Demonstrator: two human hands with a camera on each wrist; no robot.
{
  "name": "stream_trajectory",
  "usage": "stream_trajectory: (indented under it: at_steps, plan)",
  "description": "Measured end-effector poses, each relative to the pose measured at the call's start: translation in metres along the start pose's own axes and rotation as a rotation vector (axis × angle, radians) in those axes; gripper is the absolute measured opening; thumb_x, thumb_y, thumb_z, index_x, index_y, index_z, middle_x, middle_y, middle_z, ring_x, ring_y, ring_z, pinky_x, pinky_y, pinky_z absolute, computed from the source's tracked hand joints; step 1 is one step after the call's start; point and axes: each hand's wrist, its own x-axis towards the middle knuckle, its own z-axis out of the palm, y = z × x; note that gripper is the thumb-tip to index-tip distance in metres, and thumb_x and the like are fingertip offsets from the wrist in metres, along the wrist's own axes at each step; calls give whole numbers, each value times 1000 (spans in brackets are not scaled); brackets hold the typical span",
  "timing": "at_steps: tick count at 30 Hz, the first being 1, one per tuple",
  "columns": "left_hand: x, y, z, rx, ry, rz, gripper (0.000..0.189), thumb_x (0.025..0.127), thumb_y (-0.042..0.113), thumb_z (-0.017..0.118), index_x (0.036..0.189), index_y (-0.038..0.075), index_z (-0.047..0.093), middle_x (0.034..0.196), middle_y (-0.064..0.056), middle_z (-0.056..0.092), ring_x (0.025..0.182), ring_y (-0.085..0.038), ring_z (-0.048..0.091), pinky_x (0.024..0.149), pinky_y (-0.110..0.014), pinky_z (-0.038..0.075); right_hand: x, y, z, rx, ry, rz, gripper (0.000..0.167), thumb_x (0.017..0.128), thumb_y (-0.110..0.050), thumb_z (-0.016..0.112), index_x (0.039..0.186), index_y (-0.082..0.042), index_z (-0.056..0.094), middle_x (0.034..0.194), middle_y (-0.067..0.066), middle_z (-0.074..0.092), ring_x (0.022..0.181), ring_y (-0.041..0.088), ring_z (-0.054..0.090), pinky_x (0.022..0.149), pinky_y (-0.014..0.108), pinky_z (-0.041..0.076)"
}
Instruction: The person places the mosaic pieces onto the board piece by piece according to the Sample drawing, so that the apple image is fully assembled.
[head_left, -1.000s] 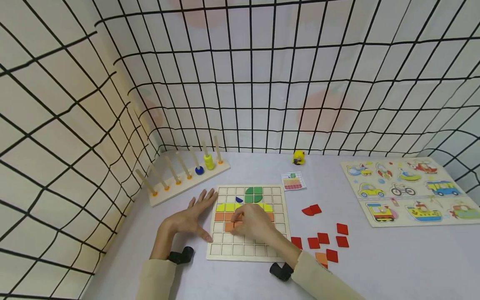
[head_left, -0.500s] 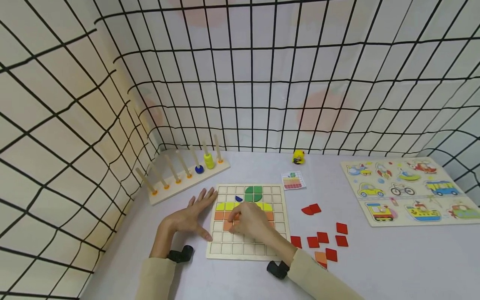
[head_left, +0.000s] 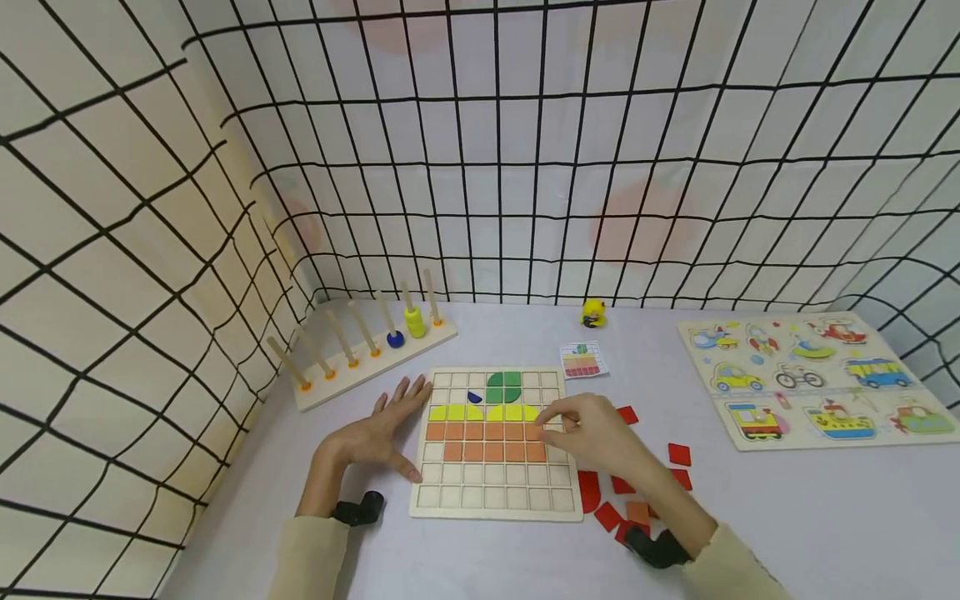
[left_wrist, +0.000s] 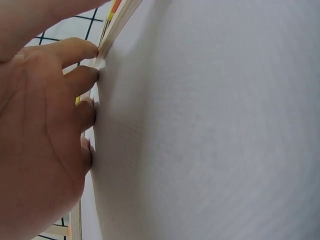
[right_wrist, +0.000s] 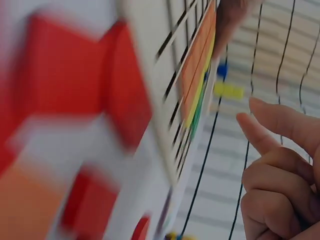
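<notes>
A wooden grid board [head_left: 495,500] lies in the middle of the table in the head view. Two rows of orange square tiles [head_left: 493,452] sit in its grid, below yellow tiles [head_left: 446,413] and green leaf-shaped tiles [head_left: 503,387]. My left hand [head_left: 378,435] rests with spread fingers on the table, fingertips and thumb along the board's left edge. My right hand [head_left: 600,437] is above the board's right edge; in the right wrist view its thumb and forefinger stand apart, nothing between them, the other fingers bent. Red tiles [head_left: 679,454] lie to the right, some under the right arm.
A loose orange tile [head_left: 637,512] lies among the red ones. Behind the board stand a peg rack [head_left: 375,362], a picture card [head_left: 582,361] and a small yellow duck [head_left: 593,314]. A vehicle puzzle board [head_left: 798,417] lies far right. Black netting surrounds the table.
My right hand has left the second orange row and moved right, to the board's edge. That row now shows uncovered. The left hand keeps its place.
</notes>
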Motion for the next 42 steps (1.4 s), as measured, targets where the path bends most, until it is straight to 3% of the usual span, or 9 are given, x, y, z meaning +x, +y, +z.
stream_trajectory:
  at_steps: [4, 7, 14, 22, 27, 35, 42]
  plan:
    - [-2, -3, -1, -1, 5, 4, 141, 61, 28, 101, 168, 14, 10, 176, -11, -5, 162, -35, -15, 130, -61, -11, -18, 35, -25, -18, -21, 82, 22, 87, -20, 82, 108, -13, 80, 58, -3, 37, 53, 12, 37, 47, 19, 25]
    - [-3, -4, -1, -6, 5, 14, 140, 61, 28, 100, 168, 14, 10, 176, -11, -5, 162, -35, -15, 130, -61, -11, -32, 55, -35, -14, -93, 116, 24, 85, -20, 84, 107, -14, 80, 57, -4, 39, 53, 11, 38, 48, 19, 28]
    - [-2, -4, -1, -8, 6, 19, 140, 62, 28, 100, 168, 14, 10, 176, -11, -6, 162, -35, -16, 130, -61, -11, -60, 81, -52, 99, -380, 45, 31, 79, -18, 89, 108, -13, 77, 59, -5, 35, 55, 5, 35, 51, 22, 28]
    - [-1, -2, -1, -9, 5, 25, 139, 62, 28, 100, 168, 13, 10, 176, -11, -5, 162, -36, -16, 130, -61, -11, -67, 101, -61, 183, -459, -13, 26, 83, -11, 84, 107, -12, 77, 59, 0, 33, 53, 4, 31, 48, 23, 27]
    - [-2, -1, 0, -17, 11, 23, 140, 61, 27, 100, 167, 13, 11, 176, -11, -5, 162, -36, -16, 130, -61, -11, -66, 103, -59, 164, -437, -19, 26, 82, -12, 85, 105, -14, 75, 60, -4, 34, 54, 3, 34, 49, 23, 29]
    - [-2, -1, 2, -11, 6, 3, 140, 60, 27, 101, 168, 15, 12, 176, -10, -4, 162, -35, -15, 130, -60, -10, -68, 99, -55, 16, -266, 31, 29, 79, -22, 89, 104, -18, 75, 60, -6, 37, 56, 6, 39, 53, 24, 33]
    - [0, -1, 1, -2, 6, 2, 140, 60, 28, 101, 168, 15, 12, 176, -9, -4, 162, -35, -14, 130, -60, -10, -67, 96, -54, -9, -218, 74, 24, 81, -19, 87, 102, -16, 76, 59, -5, 38, 55, 8, 40, 55, 24, 32]
